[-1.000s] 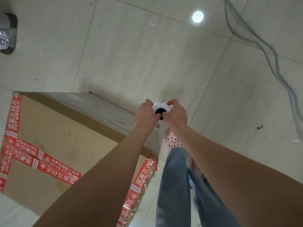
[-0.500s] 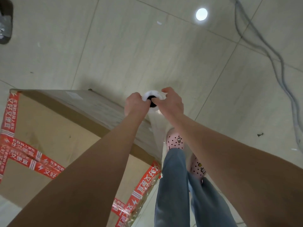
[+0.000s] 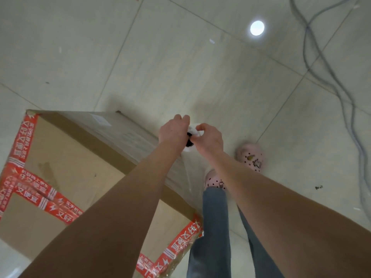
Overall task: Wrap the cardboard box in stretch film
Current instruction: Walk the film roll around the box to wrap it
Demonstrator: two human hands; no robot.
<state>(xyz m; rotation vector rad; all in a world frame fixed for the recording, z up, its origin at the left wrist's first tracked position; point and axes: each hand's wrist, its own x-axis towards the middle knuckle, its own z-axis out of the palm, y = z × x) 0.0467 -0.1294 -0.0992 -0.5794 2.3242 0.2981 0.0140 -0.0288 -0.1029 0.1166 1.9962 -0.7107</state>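
Note:
A large cardboard box [image 3: 66, 167] with red printed tape stands on the floor at my lower left. Clear stretch film [image 3: 140, 141] covers its right side face. Both my hands are stretched out over the box's far right corner. My left hand [image 3: 173, 130] and my right hand [image 3: 209, 138] grip the top end of the stretch film roll [image 3: 193, 133], a white roll with a black core seen end-on. A sheet of film [image 3: 187, 169] runs down from the roll along the box's right corner. The rest of the roll is hidden under my hands.
The floor is pale tile. My legs in blue jeans [image 3: 212, 227] and pink clogs [image 3: 251, 157] stand just right of the box. Grey cables [image 3: 331, 77] trail across the floor at the far right. A ceiling light reflects in the tile [image 3: 257, 28].
My view has swung so the box sits lower and more to the left. My hands with the roll have shifted along the box's right side, and my right foot has stepped out.

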